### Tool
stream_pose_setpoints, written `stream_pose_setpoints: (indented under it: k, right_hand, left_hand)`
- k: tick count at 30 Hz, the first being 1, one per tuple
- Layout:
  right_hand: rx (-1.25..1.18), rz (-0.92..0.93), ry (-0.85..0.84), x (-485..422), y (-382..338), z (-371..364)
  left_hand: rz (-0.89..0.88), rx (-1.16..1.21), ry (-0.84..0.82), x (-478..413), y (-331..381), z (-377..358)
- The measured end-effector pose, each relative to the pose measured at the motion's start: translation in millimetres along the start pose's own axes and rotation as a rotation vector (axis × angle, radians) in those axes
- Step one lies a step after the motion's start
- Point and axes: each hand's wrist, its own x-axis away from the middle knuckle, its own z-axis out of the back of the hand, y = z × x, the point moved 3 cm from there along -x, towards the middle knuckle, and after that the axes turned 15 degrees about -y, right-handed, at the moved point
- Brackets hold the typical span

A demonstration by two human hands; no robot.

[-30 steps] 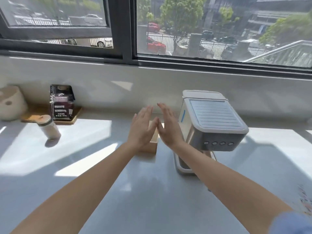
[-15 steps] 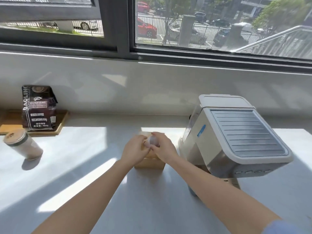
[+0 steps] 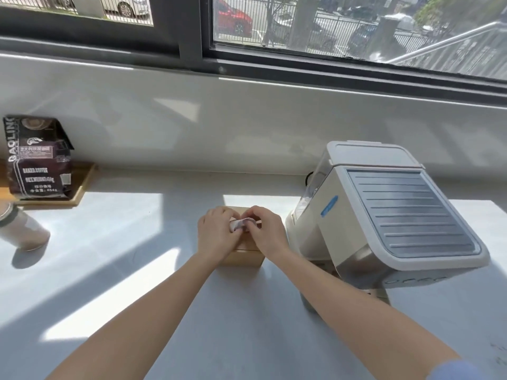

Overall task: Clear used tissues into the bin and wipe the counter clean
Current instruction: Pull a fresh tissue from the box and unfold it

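Note:
A small wooden tissue box [image 3: 242, 257] stands on the pale grey counter [image 3: 137, 270], just left of the coffee machine. Both hands rest on top of the box. My left hand [image 3: 216, 234] and my right hand [image 3: 267, 233] pinch a small whitish tissue [image 3: 241, 223] between their fingertips, above the box's top. Most of the box's top is hidden under the hands. No bin is in view.
A cream coffee machine [image 3: 384, 215] stands close on the right of the box. At the far left a dark coffee bag [image 3: 38, 160] sits on a wooden tray [image 3: 82, 182], with a lidded jar [image 3: 22, 229] in front. A window sill runs behind.
The hands went from open and flat above the box to closed together on a tissue at its top. The camera has moved closer and tilted down.

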Motion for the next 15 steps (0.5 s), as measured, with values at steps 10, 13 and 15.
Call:
stream_pose_setpoints:
  k: [10, 13, 15]
  right_hand:
    - [-0.135, 0.125, 0.175, -7.7, -28.9, 28.8]
    - [-0.194, 0.202, 0.233, -11.8, -49.4, 42.9]
    - [-0.256, 0.234, 0.264, -13.3, -61.0, 50.8]
  left_hand:
    - [-0.039, 0.502, 0.075, -1.2, 12.9, 33.7]
    - [-0.172, 0.653, 0.128, -1.1, 28.2, 56.4]
    - [-0.238, 0.718, 0.164, -1.8, 36.7, 69.7]
